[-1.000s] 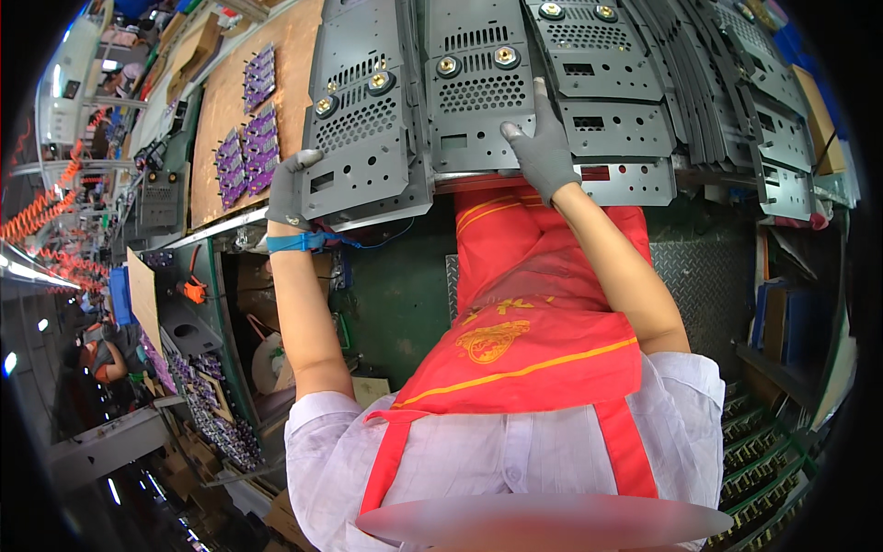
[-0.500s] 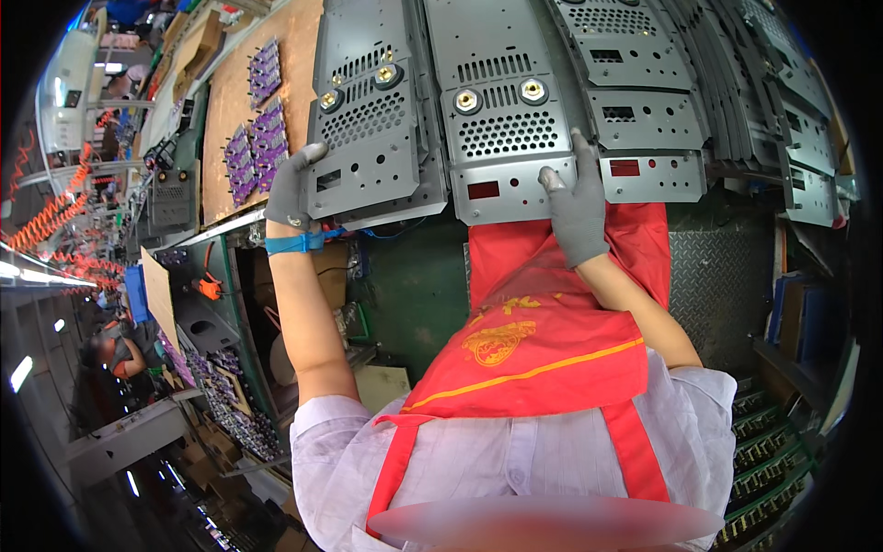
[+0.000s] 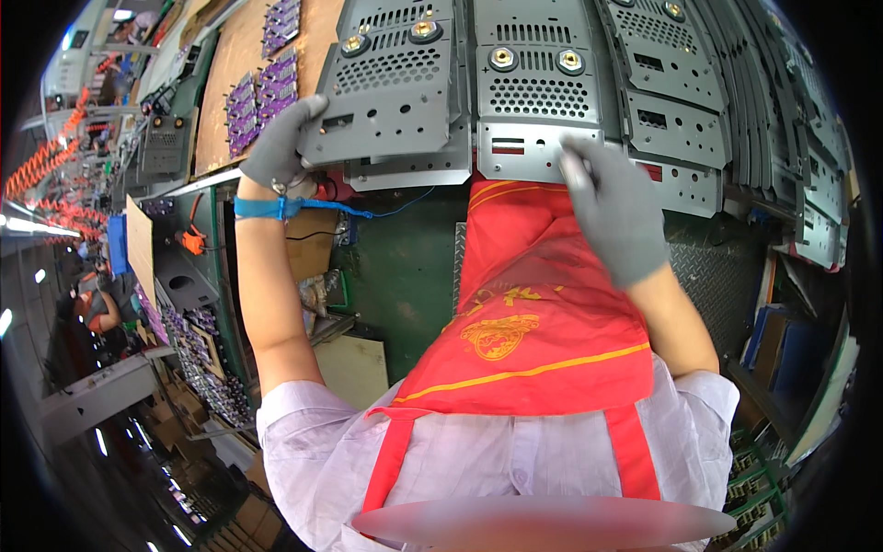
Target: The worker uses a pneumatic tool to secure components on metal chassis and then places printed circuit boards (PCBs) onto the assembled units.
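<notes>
My gloved left hand (image 3: 279, 145) is closed on the near left corner of a grey perforated metal panel (image 3: 382, 115), thumb on top. This panel carries two brass-coloured fittings and sits offset over another grey panel (image 3: 414, 173). To its right lies a similar middle panel (image 3: 538, 129) with two brass-coloured fittings and a small rectangular cut-out near its front edge. Over the near right corner of that panel is my gloved right hand (image 3: 621, 216), thumb and forefinger slightly apart, with nothing visible between them. Its other fingers are mostly hidden.
Overlapping grey panels (image 3: 676, 129) and a row of upright panels (image 3: 750, 110) stand at the right. Purple circuit boards (image 3: 276, 87) lie on a brown board at the left. A blue wrist strap with a cord (image 3: 345, 211) hangs from my left wrist.
My right hand has come off the middle panel's corner and drawn back toward me. The left and middle panels have moved away from me, my left hand still gripping the left one.
</notes>
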{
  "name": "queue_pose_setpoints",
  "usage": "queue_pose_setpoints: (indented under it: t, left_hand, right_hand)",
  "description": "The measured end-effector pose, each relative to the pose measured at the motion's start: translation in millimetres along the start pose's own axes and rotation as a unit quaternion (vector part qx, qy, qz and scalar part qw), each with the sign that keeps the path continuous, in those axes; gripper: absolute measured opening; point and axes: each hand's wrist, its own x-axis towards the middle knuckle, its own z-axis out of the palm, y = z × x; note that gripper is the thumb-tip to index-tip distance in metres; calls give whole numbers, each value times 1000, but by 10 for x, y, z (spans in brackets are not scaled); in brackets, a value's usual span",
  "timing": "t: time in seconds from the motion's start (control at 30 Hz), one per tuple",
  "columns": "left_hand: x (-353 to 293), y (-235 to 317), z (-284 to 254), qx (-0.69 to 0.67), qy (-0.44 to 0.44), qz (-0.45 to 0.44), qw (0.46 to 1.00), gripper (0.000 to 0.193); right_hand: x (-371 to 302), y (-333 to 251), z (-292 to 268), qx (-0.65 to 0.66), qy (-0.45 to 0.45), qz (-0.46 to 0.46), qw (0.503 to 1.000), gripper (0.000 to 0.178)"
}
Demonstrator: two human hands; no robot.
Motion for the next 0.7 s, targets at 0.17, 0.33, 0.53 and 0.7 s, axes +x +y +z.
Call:
queue_pose_setpoints:
  t: [0.17, 0.33, 0.53, 0.7]
  left_hand:
    - [109, 155, 102, 95, 75, 104, 987, 20]
    - [145, 139, 134, 151, 41, 112, 981, 23]
    - [-129, -148, 807, 220, 36, 208, 952, 37]
    - [-109, -663, 1134, 330, 89, 290, 894, 46]
  right_hand:
    - [1220, -411, 165, 491, -183, 196, 829, 59]
    - [1860, -370, 481, 468, -168, 198, 845, 31]
    - [1434, -203, 100, 483, -83, 142, 860, 40]
    - [924, -68, -126, 439, 23, 125, 890, 41]
